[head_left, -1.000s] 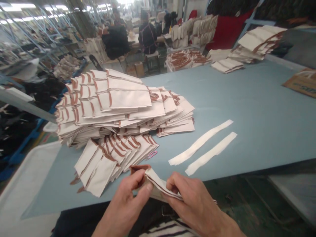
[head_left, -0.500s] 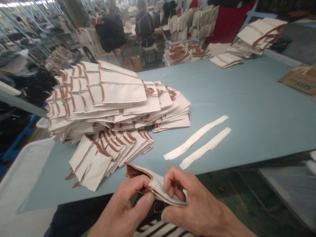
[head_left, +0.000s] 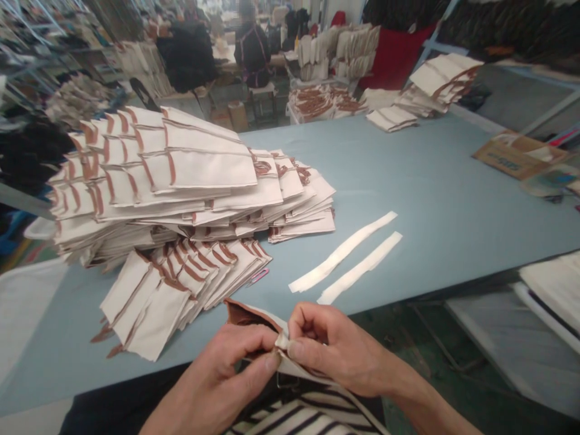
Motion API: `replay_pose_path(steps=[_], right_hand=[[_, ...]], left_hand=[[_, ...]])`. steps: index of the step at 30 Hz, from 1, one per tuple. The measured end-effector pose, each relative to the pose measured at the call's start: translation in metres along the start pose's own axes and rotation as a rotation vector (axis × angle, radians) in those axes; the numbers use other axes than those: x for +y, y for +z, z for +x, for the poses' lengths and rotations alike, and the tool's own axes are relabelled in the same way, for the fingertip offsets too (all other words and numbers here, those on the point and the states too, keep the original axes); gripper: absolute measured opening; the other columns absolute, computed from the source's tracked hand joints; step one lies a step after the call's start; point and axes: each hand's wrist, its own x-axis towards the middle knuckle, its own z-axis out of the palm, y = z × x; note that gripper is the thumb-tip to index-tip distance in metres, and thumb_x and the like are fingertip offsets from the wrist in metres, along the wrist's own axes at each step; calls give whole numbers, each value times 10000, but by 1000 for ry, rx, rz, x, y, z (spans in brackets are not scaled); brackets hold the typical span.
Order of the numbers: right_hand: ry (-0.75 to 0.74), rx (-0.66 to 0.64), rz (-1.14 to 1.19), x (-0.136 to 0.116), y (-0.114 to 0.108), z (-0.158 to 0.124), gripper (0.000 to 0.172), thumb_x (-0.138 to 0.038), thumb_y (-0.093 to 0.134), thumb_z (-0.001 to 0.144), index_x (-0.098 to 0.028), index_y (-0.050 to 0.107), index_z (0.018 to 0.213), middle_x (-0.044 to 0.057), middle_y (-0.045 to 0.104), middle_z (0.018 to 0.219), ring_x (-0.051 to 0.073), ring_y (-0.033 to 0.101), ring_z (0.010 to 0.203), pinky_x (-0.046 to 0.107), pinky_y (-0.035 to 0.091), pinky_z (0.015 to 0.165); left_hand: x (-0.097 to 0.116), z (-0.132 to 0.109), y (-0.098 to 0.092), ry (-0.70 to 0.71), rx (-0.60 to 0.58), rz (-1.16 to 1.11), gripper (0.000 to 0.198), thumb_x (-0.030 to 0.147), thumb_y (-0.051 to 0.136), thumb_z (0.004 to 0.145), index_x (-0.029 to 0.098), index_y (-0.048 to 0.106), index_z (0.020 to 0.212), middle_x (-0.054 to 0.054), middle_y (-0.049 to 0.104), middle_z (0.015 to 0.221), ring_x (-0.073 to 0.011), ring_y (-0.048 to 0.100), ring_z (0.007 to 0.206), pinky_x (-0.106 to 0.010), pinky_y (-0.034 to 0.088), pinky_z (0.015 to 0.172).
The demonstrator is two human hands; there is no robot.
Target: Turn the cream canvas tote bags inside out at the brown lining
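Observation:
Close to my body, off the table's near edge, I hold a cream fabric pouch with a brown lining showing at its open end. My left hand pinches its edge between thumb and forefinger. Right beside it, my right hand pinches a small fold of the cream cloth, fingertips nearly meeting the left ones. The pouch's lower part is hidden behind my fingers. On the table ahead lie two cream cloth strips, side by side. A small pink-handled tool rests left of them, by a fanned stack of similar pouches.
A large pile of cream pieces with brown edges covers the blue table's left side. More folded pieces lie at the far end, and a brown cardboard box piece at the right. A person sits in the background.
My right hand has closed its thumb and forefinger on the cloth and moved in beside my left hand. The view has turned slightly right.

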Motion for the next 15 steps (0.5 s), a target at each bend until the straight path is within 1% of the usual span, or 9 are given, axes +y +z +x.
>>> replay_pose_path(steps=[3, 6, 9, 13, 15], right_hand=[[-25, 44, -101, -5, 3, -2, 285, -421, 668, 942, -193, 545, 825, -72, 464, 664, 87, 401, 587, 202, 322, 525], [-117, 176, -345, -9, 10, -5, 198, -317, 591, 968, -202, 540, 815, -52, 527, 688, 100, 468, 604, 217, 350, 552], [-221, 312, -571, -9, 19, -6, 159, -240, 549, 952, -215, 536, 795, -34, 590, 690, 112, 524, 592, 233, 371, 566], [-353, 445, -733, -5, 28, -5, 139, -213, 560, 926, -222, 548, 788, -31, 628, 658, 122, 597, 575, 238, 401, 582], [-404, 503, -787, -4, 30, -4, 125, -205, 586, 897, -220, 549, 779, -33, 629, 644, 121, 608, 562, 234, 404, 573]], left_hand=[[-1, -1, -2, 11, -11, 36, 344, 329, 503, 1042, 196, 680, 778, 19, 675, 729, -133, 595, 688, -192, 443, 672], [-5, -5, 1, -29, 33, 52, 350, 371, 484, 1056, 213, 692, 824, 13, 702, 789, -153, 625, 748, -206, 461, 721], [-10, -7, 6, -41, 76, 33, 339, 378, 459, 1065, 226, 708, 892, 9, 720, 852, -164, 644, 824, -211, 460, 775], [-14, -5, 14, 4, 176, -73, 374, 368, 456, 1045, 206, 649, 768, 17, 658, 743, -150, 569, 690, -218, 425, 660], [-13, -4, 16, 8, 201, -101, 397, 381, 455, 1040, 200, 630, 734, 19, 616, 701, -149, 540, 656, -224, 414, 634]])
